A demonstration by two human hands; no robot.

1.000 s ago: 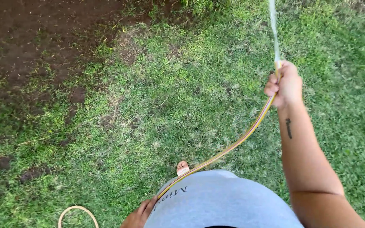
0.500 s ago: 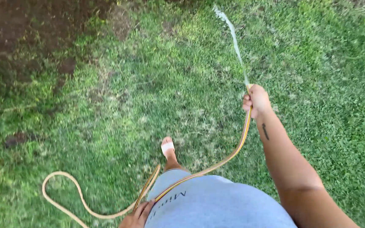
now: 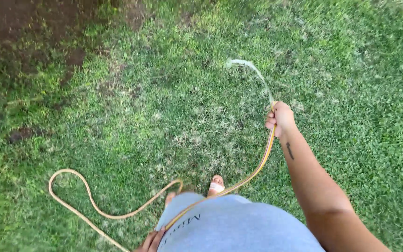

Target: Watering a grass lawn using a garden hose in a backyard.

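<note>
Water (image 3: 253,70) now bends lower and falls closer on the grass (image 3: 164,93). From the head view, the right hand (image 3: 281,119) squeezes the yellow hose (image 3: 257,168) end; the left hand (image 3: 150,241) holds it by the hip, looping left

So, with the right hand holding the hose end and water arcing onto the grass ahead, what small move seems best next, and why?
Probably a slow sweep of the right hand leftward, swinging the water stream toward the bare soil patches. The stream lands on green grass, while the upper left looks thin and brown. The left hand grips the hose at the hip, and a slack loop lies on the lawn.
</note>
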